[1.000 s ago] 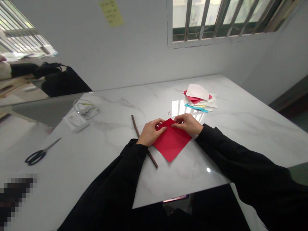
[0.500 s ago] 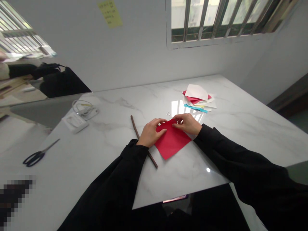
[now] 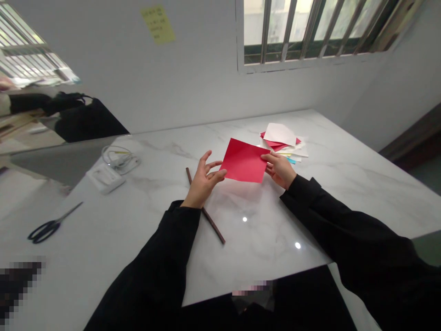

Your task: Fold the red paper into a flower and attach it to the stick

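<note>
A folded red paper sheet (image 3: pixel 244 161) is lifted off the white marble table (image 3: pixel 310 216), held between both hands. My right hand (image 3: pixel 279 169) pinches its right edge. My left hand (image 3: pixel 203 179) touches the lower left corner with its fingertips, the other fingers spread. A thin brown stick (image 3: pixel 205 213) lies on the table just under my left wrist.
A stack of coloured paper sheets (image 3: pixel 280 140) lies beyond my right hand. A white charger with coiled cable (image 3: pixel 112 168) sits at the left, black scissors (image 3: pixel 50 226) near the left edge. A dark bag (image 3: pixel 86 119) rests on the neighbouring table. A wall stands behind the table.
The red paper lay flat on the table under both hands pressing it; now it is raised off the surface and held upright-tilted. The two small beads beside it are now hidden behind it.
</note>
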Available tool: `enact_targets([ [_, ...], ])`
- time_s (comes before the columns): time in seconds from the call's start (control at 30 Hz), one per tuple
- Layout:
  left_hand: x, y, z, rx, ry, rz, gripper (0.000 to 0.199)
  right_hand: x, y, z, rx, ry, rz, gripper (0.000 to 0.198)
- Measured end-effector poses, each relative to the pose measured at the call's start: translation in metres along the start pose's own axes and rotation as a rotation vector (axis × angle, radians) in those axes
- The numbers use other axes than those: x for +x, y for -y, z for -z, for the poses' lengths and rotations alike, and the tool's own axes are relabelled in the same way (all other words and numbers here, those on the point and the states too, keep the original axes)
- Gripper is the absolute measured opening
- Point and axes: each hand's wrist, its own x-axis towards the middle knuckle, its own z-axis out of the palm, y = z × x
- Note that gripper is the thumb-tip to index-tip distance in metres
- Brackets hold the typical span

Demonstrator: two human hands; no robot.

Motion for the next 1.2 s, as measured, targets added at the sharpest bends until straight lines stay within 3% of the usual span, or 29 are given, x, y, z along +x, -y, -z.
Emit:
enact_targets([
  [0.07, -0.001, 0.004, -0.004, 0.016, -0.081, 0.040, 0.099, -0.002, 0.000, -0.002, -0.004, 0.000, -0.055, 0.028],
  [0.17, -0.001, 0.010, -0.003, 0.013, -0.167, 0.091, 0.090, -0.008, -0.002, -0.005, -0.113, 0.117, -0.095, 0.025],
  [0.3, 0.001, 0.008, 0.002, -0.155, -0.201, 0.096, 0.070, -0.017, -0.007, -0.010, -0.207, 0.285, -0.096, 0.028],
  [0.4, 0.003, 0.002, 0.003, -0.279, -0.185, 0.141, 0.055, -0.019, -0.011, -0.012, -0.188, 0.262, -0.043, 0.028],
  [0.5, 0.003, -0.002, 0.002, -0.273, -0.102, 0.142, 0.059, -0.018, -0.013, -0.012, -0.154, 0.197, -0.043, 0.029],
  [0.63, 0.000, 0.001, 0.000, -0.054, -0.104, 0.034, 0.062, -0.015, -0.011, -0.009, -0.249, 0.266, -0.103, 0.032],
  [0.8, 0.000, 0.005, 0.000, -0.054, -0.051, 0.109, 0.060, -0.014, -0.007, -0.005, -0.428, 0.351, 0.015, 0.044],
  [0.93, 0.003, 0.006, 0.003, -0.051, -0.065, 0.132, 0.067, -0.013, -0.005, -0.003, -0.336, 0.375, -0.067, 0.046],
  [1.0, 0.004, 0.006, 0.007, 0.002, -0.072, 0.067, 0.065, -0.010, -0.004, -0.001, -0.249, 0.304, -0.107, 0.045],
  [1.07, 0.004, 0.003, 0.012, 0.125, -0.007, -0.088, 0.069, -0.005, -0.002, 0.001, -0.158, 0.214, -0.138, 0.041],
  [1.2, -0.005, -0.010, 0.011, 0.693, 0.136, -0.483, 0.077, 0.000, 0.004, 0.005, -0.048, 0.139, -0.171, 0.040],
])
